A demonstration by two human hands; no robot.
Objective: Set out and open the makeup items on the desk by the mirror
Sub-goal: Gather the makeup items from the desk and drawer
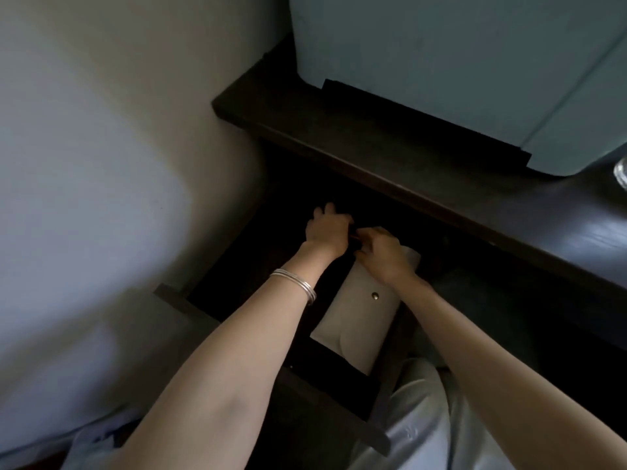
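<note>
Cream snap-button leather pouch lies in open dark drawer; left hand and right hand pinch something small, unidentifiable. Retrieval step; next, lift to desk.

Dim, soft throughout. Near-black beyond fingers inside drawer. Pale glare on desk far right of fingers. Wide-angle bending at edges.

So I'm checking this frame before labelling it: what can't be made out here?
Head view only:
- What the left hand and right hand are handling: dark, hidden by fingers.
- The drawer interior: in shadow.
- White pouch: partly under the right hand.
- Glass item: cropped at the right edge.
</note>
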